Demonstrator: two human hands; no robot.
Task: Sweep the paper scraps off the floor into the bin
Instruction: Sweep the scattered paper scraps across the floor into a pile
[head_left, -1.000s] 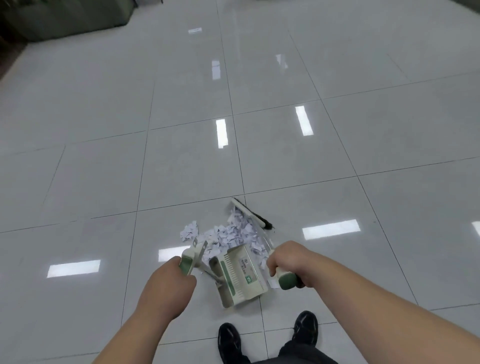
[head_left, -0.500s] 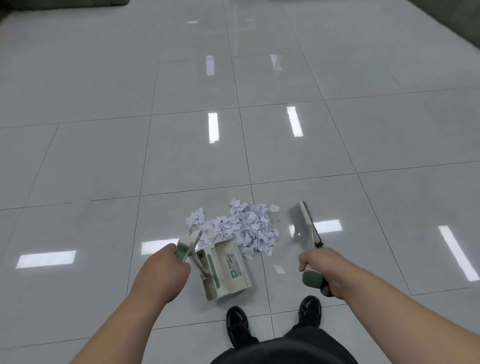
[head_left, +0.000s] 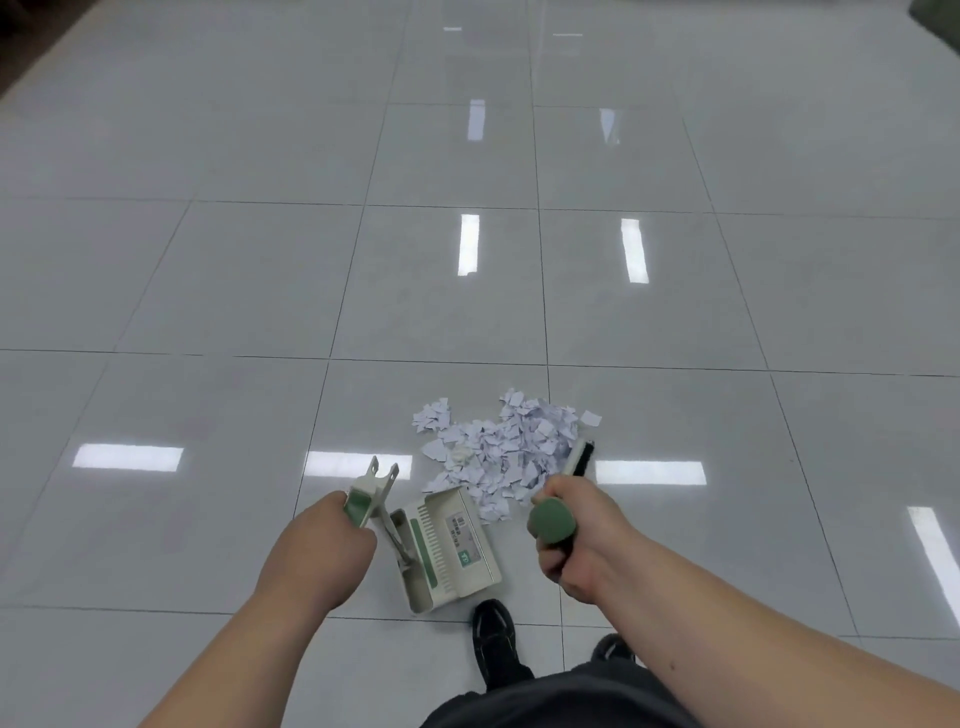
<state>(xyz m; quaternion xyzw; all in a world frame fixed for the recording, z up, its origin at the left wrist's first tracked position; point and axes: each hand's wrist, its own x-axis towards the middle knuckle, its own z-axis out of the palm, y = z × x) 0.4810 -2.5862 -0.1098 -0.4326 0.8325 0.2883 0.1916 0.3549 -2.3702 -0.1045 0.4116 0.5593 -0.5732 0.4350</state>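
Paper scraps (head_left: 501, 449) sit in one loose white pile on the grey tile floor (head_left: 208, 291), lower centre of frame, none visibly inside the pan. Dustpan (head_left: 449, 545), cream with a green stripe and a label, is just below the pile, with its open mouth pointing up-frame at it; the nearest scraps touch or nearly touch its lip, can't tell which. Left hand (head_left: 322, 551) is wrapped round the dustpan handle (head_left: 363, 499), lower left of the pan. Right hand (head_left: 579, 540) is fisted round the green broom grip (head_left: 550, 522), lower right of the pile. Broom head (head_left: 581, 457), with black bristles, is against the pile's right edge. Two black shoes (head_left: 493, 636) are at bottom centre, just below the pan. Bright strip-light reflections (head_left: 127, 457) dot the tiles.
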